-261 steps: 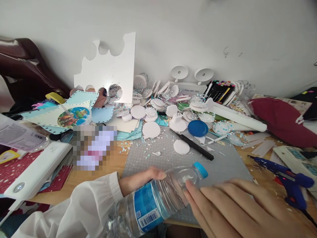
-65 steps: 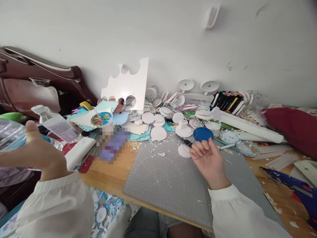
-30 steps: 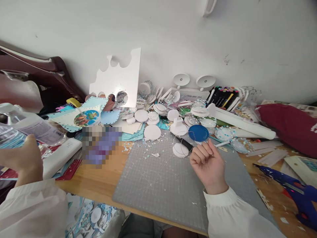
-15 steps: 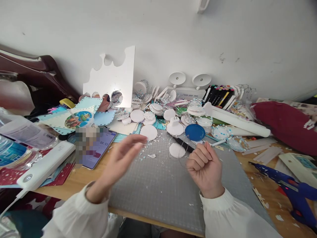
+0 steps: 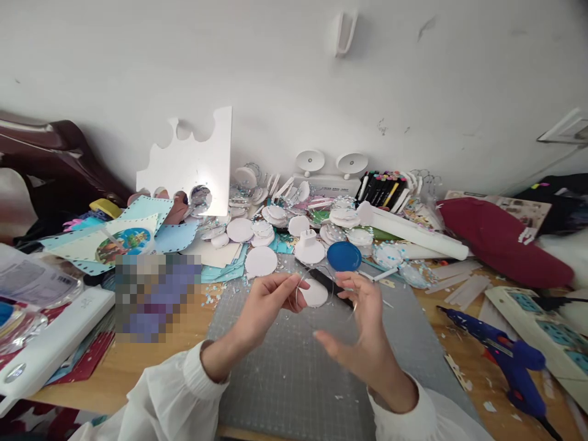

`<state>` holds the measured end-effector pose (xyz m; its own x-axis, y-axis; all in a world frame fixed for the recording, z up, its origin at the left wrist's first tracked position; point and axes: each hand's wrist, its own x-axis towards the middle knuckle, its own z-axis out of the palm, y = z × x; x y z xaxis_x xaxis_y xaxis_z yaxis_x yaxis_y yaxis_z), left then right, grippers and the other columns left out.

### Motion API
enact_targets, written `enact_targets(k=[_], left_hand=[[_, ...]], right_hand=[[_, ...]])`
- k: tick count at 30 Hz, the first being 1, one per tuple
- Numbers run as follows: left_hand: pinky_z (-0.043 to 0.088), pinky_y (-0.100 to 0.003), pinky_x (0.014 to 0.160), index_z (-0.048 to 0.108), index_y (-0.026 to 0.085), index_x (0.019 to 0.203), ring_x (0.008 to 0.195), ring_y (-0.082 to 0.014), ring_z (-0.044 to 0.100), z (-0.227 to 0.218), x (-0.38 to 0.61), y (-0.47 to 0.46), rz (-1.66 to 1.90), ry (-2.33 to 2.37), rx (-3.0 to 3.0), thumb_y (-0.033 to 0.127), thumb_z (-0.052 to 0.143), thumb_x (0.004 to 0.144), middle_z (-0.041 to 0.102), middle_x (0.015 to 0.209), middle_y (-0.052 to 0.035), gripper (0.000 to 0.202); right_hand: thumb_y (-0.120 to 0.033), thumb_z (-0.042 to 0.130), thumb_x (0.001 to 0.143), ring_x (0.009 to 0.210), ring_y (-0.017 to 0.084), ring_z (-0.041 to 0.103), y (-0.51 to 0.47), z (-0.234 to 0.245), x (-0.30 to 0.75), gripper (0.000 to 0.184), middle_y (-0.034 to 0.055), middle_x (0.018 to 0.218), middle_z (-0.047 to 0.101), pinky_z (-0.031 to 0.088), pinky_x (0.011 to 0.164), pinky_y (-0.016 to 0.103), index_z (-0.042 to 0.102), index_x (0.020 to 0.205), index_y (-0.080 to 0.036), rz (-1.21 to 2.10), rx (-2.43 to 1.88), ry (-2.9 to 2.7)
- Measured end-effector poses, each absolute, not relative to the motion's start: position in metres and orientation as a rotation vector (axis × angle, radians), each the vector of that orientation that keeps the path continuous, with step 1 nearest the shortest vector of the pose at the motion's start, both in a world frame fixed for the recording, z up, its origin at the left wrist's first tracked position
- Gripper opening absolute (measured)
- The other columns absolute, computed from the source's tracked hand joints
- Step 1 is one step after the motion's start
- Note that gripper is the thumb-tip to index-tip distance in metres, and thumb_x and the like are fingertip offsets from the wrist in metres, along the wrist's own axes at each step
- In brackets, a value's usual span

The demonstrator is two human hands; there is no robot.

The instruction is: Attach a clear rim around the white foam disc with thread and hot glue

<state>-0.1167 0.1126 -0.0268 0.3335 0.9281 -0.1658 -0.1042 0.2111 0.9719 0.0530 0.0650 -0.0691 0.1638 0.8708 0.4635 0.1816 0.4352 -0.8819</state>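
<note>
My left hand (image 5: 271,297) is closed in a pinch on a thin, looped strand (image 5: 297,293), thread or fine wire; I cannot tell which. Opposite it, my right hand (image 5: 361,334) is open, with the thumb spread well away from the bent fingers. Just beyond my left fingertips, a white round disc (image 5: 315,293) lies on the grey cutting mat (image 5: 294,367). A black pen-like tool (image 5: 328,283) rests behind that disc, running toward my right fingers, which hide its near end. Farther back are a blue round lid (image 5: 344,256) and another white disc (image 5: 261,262).
Heaped white discs with beaded strings (image 5: 275,214) line the back, beside markers (image 5: 381,190) and a white roll (image 5: 413,231). At right lie a blue glue gun (image 5: 509,361), a power strip (image 5: 519,306) and a maroon cap (image 5: 496,239). A white power bank (image 5: 59,337) sits left.
My left hand has moved right and now pinches the looped strand. My right hand has gone from a fist to open, its thumb spread. The camera view has shifted.
</note>
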Motion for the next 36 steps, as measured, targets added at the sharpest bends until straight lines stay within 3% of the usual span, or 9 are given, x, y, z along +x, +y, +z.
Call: enact_targets(k=[2,5,9,17,20,23,27,30,36], left_hand=[[0.045,-0.023,0.059,0.074,0.012,0.08,0.057,-0.0117,0.058,-0.024,-0.113,0.111,0.879,0.94,1.123,0.05,0.065,0.082,0.066,0.061,-0.0037,0.039],[0.048,-0.025,0.059,0.074,0.013,0.079,0.056,-0.0129,0.059,-0.023,-0.106,0.108,0.837,0.908,1.146,0.051,0.066,0.08,0.068,0.06,-0.0043,0.039],[0.047,-0.024,0.053,0.073,0.012,0.08,0.049,-0.0118,0.057,-0.025,-0.098,0.104,0.713,0.921,1.247,0.053,0.063,0.081,0.066,0.058,-0.0037,0.042],[0.05,-0.025,0.052,0.073,0.011,0.086,0.05,-0.0138,0.062,-0.025,-0.091,0.106,0.533,0.882,1.465,0.052,0.047,0.09,0.071,0.066,-0.0085,0.049],[0.055,-0.033,0.069,0.072,0.012,0.095,0.073,-0.0215,0.069,-0.035,-0.092,0.118,0.633,1.007,1.647,0.051,0.041,0.093,0.073,0.084,-0.0119,0.05],[0.041,-0.052,0.1,0.069,0.014,0.102,0.112,-0.0369,0.056,-0.056,-0.09,0.132,0.754,1.17,1.842,0.048,0.068,0.076,0.066,0.108,-0.0163,0.043],[0.026,-0.067,0.104,0.067,0.012,0.095,0.117,-0.0474,0.045,-0.081,-0.085,0.144,0.764,1.198,2.013,0.035,0.085,0.054,0.06,0.108,-0.0198,0.051],[0.036,-0.061,0.099,0.064,0.014,0.096,0.11,-0.0405,0.051,-0.082,-0.091,0.146,0.76,1.113,2.064,0.031,0.083,0.058,0.06,0.106,-0.0164,0.046],[0.051,-0.038,0.089,0.056,0.02,0.116,0.101,-0.0245,0.06,-0.066,-0.137,0.135,0.759,0.882,1.989,0.028,0.081,0.064,0.061,0.115,-0.0107,0.058]], right_hand=[[-0.03,0.089,0.057,0.131,0.037,0.037,0.058,-0.071,0.055,0.103,0.0148,0.144,0.034,0.04,0.099,0.054,0.029,0.141,-0.028,0.417,-1.125,-1.57],[-0.029,0.085,0.064,0.135,0.04,0.034,0.053,-0.068,0.06,0.107,0.0176,0.149,0.03,0.037,0.104,0.062,0.018,0.147,-0.028,0.222,-1.156,-1.726],[-0.025,0.078,0.073,0.129,0.036,0.045,0.051,-0.062,0.071,0.093,0.0154,0.14,0.045,0.04,0.104,0.059,0.023,0.148,-0.029,0.113,-1.114,-1.834],[-0.032,0.082,0.069,0.11,0.036,0.059,0.04,-0.07,0.091,0.092,0.0126,0.123,0.06,0.048,0.092,0.057,0.032,0.146,-0.03,0.175,-1.18,-1.867],[-0.029,0.086,0.064,0.112,0.035,0.059,0.038,-0.068,0.097,0.093,0.0114,0.123,0.06,0.047,0.094,0.054,0.037,0.143,-0.03,0.275,-1.199,-1.698],[-0.027,0.088,0.06,0.112,0.031,0.059,0.04,-0.068,0.102,0.089,0.0099,0.12,0.062,0.044,0.098,0.05,0.043,0.137,-0.029,0.525,-1.144,-1.408],[-0.043,0.084,0.064,0.108,0.028,0.062,0.05,-0.074,0.104,0.073,0.0089,0.111,0.067,0.048,0.091,0.044,0.05,0.127,-0.029,0.934,-1.028,-1.064],[-0.056,0.074,0.072,0.107,0.027,0.063,0.059,-0.073,0.097,0.063,0.0101,0.111,0.068,0.05,0.086,0.041,0.054,0.124,-0.027,1.123,-0.977,-0.888],[-0.057,0.07,0.072,0.102,0.023,0.062,0.083,-0.063,0.059,0.055,0.0075,0.109,0.068,0.051,0.087,0.038,0.06,0.117,-0.026,1.444,-0.777,-0.672]])
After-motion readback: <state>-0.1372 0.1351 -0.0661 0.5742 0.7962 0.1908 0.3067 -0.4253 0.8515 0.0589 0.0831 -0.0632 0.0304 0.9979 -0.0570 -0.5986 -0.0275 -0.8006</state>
